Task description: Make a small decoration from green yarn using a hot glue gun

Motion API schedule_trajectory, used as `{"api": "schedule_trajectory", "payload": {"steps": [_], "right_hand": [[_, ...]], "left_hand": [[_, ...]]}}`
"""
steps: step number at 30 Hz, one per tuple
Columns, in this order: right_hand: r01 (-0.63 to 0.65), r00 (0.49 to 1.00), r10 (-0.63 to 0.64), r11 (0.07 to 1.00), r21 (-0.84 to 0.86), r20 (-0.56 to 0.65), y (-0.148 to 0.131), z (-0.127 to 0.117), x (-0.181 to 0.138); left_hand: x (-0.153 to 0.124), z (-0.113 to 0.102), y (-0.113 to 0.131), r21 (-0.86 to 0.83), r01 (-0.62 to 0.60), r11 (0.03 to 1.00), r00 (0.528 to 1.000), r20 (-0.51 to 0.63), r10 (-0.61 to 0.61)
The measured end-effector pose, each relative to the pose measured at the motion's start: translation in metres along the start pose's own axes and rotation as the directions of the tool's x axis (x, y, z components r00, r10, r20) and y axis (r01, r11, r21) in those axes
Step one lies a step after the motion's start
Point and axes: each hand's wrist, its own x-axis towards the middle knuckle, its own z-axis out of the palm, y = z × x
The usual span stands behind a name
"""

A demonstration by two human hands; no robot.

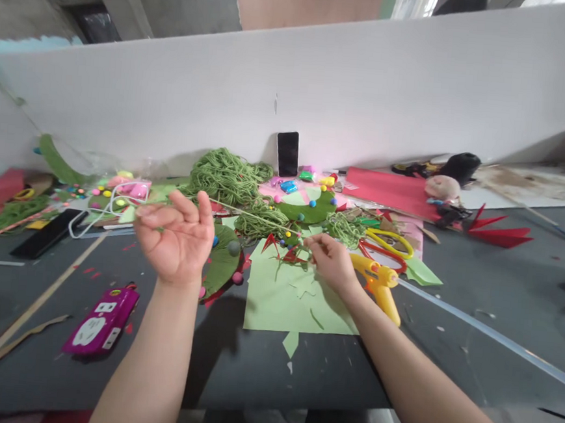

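A green yarn strand [253, 216] is held taut above the table [452, 290], stretched between two hands. On the left, the raised left hand [175, 239] is turned palm-up, its fingers curled and the strand pinched at thumb and forefinger. On the right, the other end is pinched by the right hand [332, 264] over a light green paper sheet [276, 296], just beside a yellow glue gun [379, 284].

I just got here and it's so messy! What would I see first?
Probably the big heap of green yarn in the middle, by the white wall. Just in front, the left hand is raised and the right hand is on light green paper, with a yellow glue gun at its right.
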Motion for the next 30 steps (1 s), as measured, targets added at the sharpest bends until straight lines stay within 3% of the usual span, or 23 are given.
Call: {"api": "schedule_trajectory", "payload": {"steps": [2, 4, 7, 10, 12, 14, 16, 18, 20, 22, 24, 25, 28, 30], "right_hand": [[0.044, 0.994, -0.039, 0.998, 0.051, -0.102, 0.003, 0.001, 0.0], [0.152, 0.968, -0.135, 0.986, 0.067, -0.211, 0.0, 0.002, -0.002], [0.369, 0.888, -0.353, 0.93, -0.004, -0.295, -0.011, 0.003, -0.011], [0.489, 0.824, -0.485, 0.87, -0.067, -0.293, -0.023, 0.001, -0.019], [0.468, 0.839, -0.487, 0.873, -0.135, -0.241, -0.03, -0.002, -0.022], [0.361, 0.909, -0.387, 0.917, -0.171, -0.156, -0.035, -0.006, -0.022], [0.22, 0.97, -0.229, 0.97, -0.098, -0.083, -0.04, -0.008, -0.021], [0.151, 0.987, -0.149, 0.988, 0.04, -0.054, -0.046, -0.009, -0.021], [0.205, 0.977, -0.195, 0.969, 0.137, -0.084, -0.053, -0.01, -0.021], [0.317, 0.944, -0.3, 0.939, 0.131, -0.135, -0.061, -0.011, -0.02], [0.375, 0.921, -0.374, 0.927, -0.008, -0.105, -0.065, -0.013, -0.017], [0.366, 0.927, -0.373, 0.922, -0.127, -0.031, -0.065, -0.013, -0.014], [0.254, 0.963, -0.149, 0.779, -0.572, 0.225, -0.058, -0.015, -0.008], [0.192, 0.979, -0.083, 0.661, -0.725, 0.184, -0.052, -0.017, -0.008]], "left_hand": [[0.006, 0.006, 0.008, 0.048, -0.055, 0.997, 0.998, -0.031, 0.057], [0.01, 0.011, 0.007, 0.062, -0.024, 0.998, 0.999, -0.039, 0.026], [0.009, 0.015, -0.013, 0.017, 0.12, 0.993, 0.992, -0.034, -0.119], [-0.002, 0.014, -0.043, 0.042, 0.324, 0.945, 0.944, -0.073, -0.321], [-0.016, 0.012, -0.061, 0.062, 0.474, 0.878, 0.878, -0.114, -0.466], [-0.032, 0.01, -0.073, 0.104, 0.599, 0.794, 0.799, -0.135, -0.586], [-0.048, 0.008, -0.082, 0.163, 0.663, 0.731, 0.748, -0.094, -0.657], [-0.06, 0.003, -0.09, 0.19, 0.698, 0.69, 0.71, -0.064, -0.701], [-0.066, -0.002, -0.097, 0.189, 0.706, 0.683, 0.704, -0.085, -0.705], [-0.066, -0.009, -0.104, 0.218, 0.726, 0.653, 0.687, -0.185, -0.703], [-0.063, -0.013, -0.106, 0.246, 0.732, 0.636, 0.682, -0.249, -0.688], [-0.062, -0.014, -0.106, 0.259, 0.729, 0.633, 0.684, -0.267, -0.679], [-0.058, -0.012, -0.101, 0.322, 0.691, 0.647, 0.722, -0.266, -0.639], [-0.059, -0.009, -0.098, 0.377, 0.668, 0.642, 0.74, -0.245, -0.626]]}}
